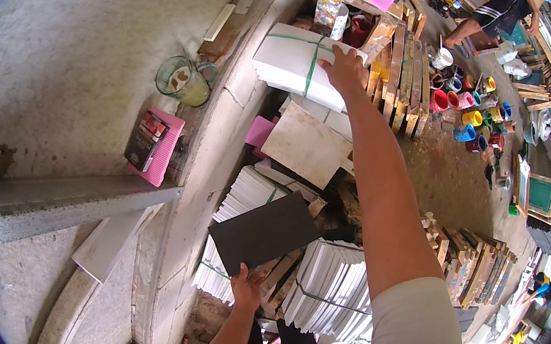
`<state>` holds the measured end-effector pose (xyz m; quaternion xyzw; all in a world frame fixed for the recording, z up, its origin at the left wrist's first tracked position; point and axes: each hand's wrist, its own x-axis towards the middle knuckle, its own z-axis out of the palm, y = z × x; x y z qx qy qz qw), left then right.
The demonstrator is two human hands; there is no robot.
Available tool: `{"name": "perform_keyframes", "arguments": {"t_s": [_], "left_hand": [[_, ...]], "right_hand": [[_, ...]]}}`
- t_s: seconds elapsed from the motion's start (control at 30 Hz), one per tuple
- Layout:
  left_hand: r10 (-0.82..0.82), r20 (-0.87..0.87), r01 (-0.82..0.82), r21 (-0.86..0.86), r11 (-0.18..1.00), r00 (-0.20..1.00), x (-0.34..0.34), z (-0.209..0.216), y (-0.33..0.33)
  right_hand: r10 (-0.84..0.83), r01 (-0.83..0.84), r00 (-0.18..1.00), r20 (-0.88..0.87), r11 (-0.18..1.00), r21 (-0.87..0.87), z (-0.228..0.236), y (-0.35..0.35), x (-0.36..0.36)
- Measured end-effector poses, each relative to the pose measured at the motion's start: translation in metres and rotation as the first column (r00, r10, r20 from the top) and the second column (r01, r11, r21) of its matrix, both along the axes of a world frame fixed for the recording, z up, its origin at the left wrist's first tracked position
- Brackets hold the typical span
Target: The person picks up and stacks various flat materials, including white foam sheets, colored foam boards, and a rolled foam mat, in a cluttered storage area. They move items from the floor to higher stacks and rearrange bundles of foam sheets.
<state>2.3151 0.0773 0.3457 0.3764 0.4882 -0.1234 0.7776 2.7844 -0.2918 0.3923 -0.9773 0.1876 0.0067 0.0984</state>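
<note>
Between the thumb and fingers of my left hand (247, 287) is the near edge of a flat black rectangular sheet (264, 232), held at a tilt over bundled white sheets. My right arm reaches far forward. On top of a white stack of sheets (289, 57) tied with green strapping (312, 66), my right hand (346, 69) rests with its fingers apart, at the stack's right end. Below that stack lies a pale, stained board (308, 145). Another tied bundle of white sheets (334, 286) stands near me, right of the black sheet.
On the ledge at left are a glass jar (193, 86), a pink ridged piece (164, 151) and a dark pack (148, 137). Wooden frames (404, 78) lean beyond my right arm. Several paint pots (472, 118) crowd the floor, and another person's leg (461, 33) shows far right.
</note>
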Motion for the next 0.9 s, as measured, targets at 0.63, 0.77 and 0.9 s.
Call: {"name": "perform_keyframes", "arguments": {"t_s": [0.63,0.77,0.9], "left_hand": [[-0.045,0.017,0.045,-0.032,0.998,0.999,-0.002,0.009,0.006],[-0.068,0.009,0.068,0.017,0.998,0.998,-0.006,0.009,0.007],[-0.093,0.004,0.093,0.042,0.995,0.996,-0.009,0.010,0.010]], "right_hand": [[0.095,-0.101,0.995,0.043,0.982,0.157,-0.002,-0.003,-0.001],[0.118,-0.115,0.992,-0.053,0.992,0.054,-0.004,0.015,-0.001],[0.133,-0.131,0.991,0.019,0.988,-0.088,-0.011,0.025,-0.004]]}}
